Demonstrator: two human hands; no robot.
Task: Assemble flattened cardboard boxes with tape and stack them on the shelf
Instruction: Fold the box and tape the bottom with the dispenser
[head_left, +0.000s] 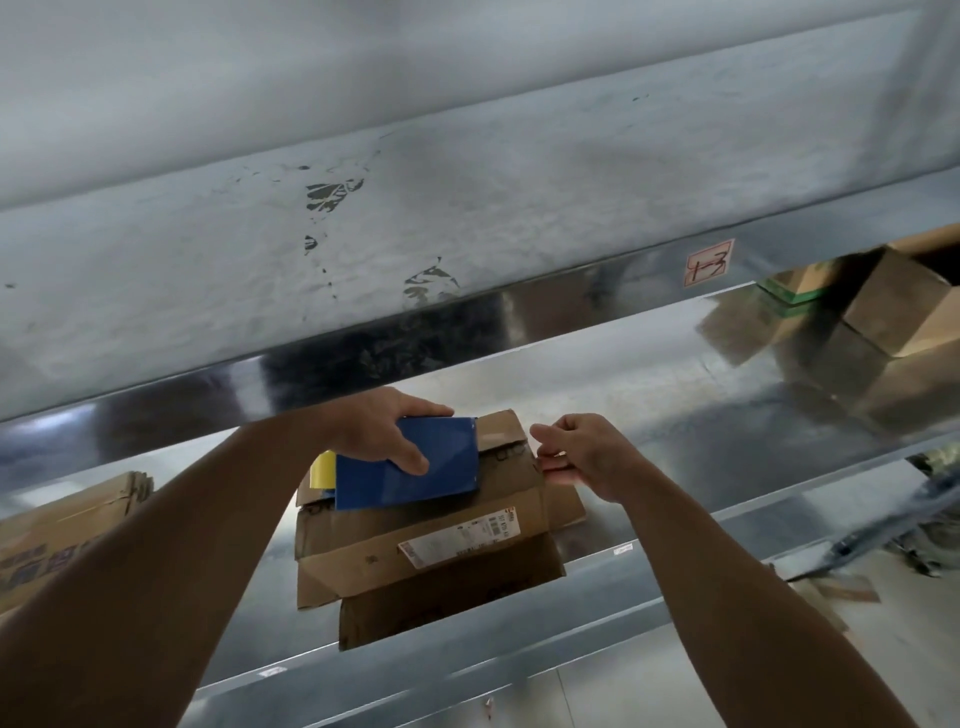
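A brown cardboard box (415, 540) with a white label lies on the metal shelf (675, 415), its front edge hanging over the shelf lip. On top of it sits a blue tape dispenser (447, 478) with a yellow roll (322, 470) at its left end. My left hand (384, 428) grips the dispenser from above, thumb across its blue face. My right hand (576, 457) pinches the box's right top edge, fingers curled around a flap.
An upper shelf (363, 260) with scuffed grey surface fills the top of view. Flattened cardboard (67, 525) lies at left on the same shelf. More brown boxes (893, 306) stand at the far right. Floor and scraps show at lower right.
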